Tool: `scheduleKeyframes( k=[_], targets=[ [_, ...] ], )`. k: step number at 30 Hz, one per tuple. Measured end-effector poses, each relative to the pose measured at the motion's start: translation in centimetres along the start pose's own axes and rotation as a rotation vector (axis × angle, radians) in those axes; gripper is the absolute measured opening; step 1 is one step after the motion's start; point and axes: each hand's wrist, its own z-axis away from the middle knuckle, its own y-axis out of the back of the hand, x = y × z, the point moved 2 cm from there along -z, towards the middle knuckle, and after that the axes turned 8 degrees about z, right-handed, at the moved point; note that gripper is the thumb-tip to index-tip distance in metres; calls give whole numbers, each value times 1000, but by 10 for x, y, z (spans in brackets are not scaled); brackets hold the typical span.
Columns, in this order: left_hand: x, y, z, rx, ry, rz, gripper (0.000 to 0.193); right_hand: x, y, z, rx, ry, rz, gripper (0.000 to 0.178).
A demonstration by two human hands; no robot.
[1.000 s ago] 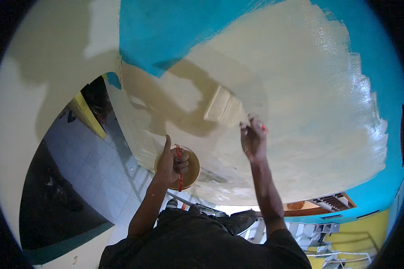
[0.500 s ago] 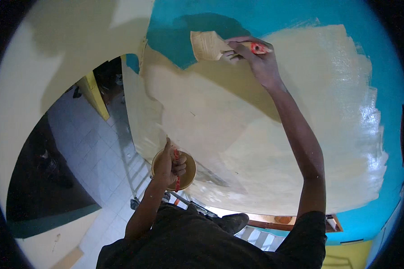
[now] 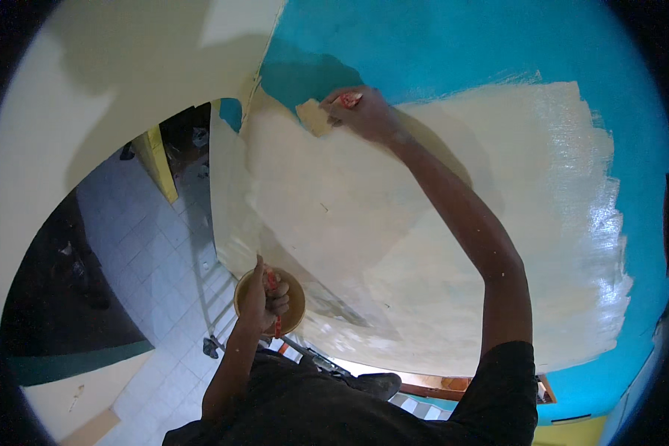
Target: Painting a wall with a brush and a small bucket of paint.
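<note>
My right hand (image 3: 370,117) is closed round the handle of a wide, flat paintbrush (image 3: 314,118). Cream paint coats its bristles, which lie against the wall where the cream area (image 3: 424,253) meets the blue paint (image 3: 461,44). Lower down and to the left, my left hand (image 3: 259,301) grips a red handle (image 3: 278,327) across the top of a round, tan paint bucket (image 3: 296,303), its thumb pointing up. The bucket hangs in front of the wall's lower left part. My hand hides much of its inside.
A cream curved edge (image 3: 163,67) borders an opening at left, with a tiled floor (image 3: 141,245) far below. Ladder-like pale rungs (image 3: 217,301) show beside the bucket. A wooden frame (image 3: 435,386) lies past my dark-clothed body. Wet paint shines at right.
My right hand has brought the brush left and down, along the blue-cream border. The view has shifted slightly, and the bucket in my left hand now appears lower and further left.
</note>
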Motion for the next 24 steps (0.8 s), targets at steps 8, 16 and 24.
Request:
scheduleKeyframes(
  k=[8,16,24],
  targets=[
    [8,20,-11,26,13,20,51,-16,16,3,2,144,354,16],
    [7,8,-22,36,13,18,50,-93,115,10,31,113,628,20],
    [1,-1,-29,-8,39,21,48,-185,148,27,257,259,927,19]
  ],
)
